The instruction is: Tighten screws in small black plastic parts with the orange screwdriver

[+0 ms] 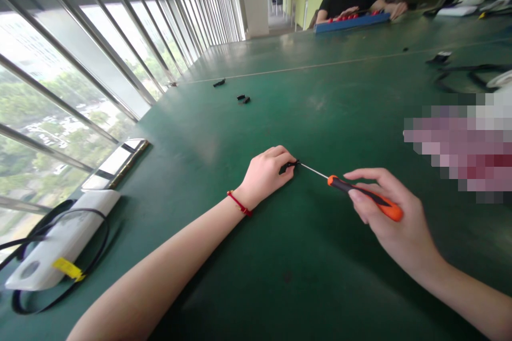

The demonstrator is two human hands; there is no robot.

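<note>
My left hand rests on the green table with its fingers closed on a small black part, mostly covered by the fingers. My right hand holds a screwdriver with an orange and black handle. Its thin metal shaft points left, and the tip meets the black part at the left fingertips. The index finger and thumb of my right hand lie along the handle. Farther up the table sit a small black piece and another black piece.
A white power strip with a black cable lies at left, beside a phone-like slab near the metal railing. Across the table sits a person behind a blue tray. Black cables lie at right.
</note>
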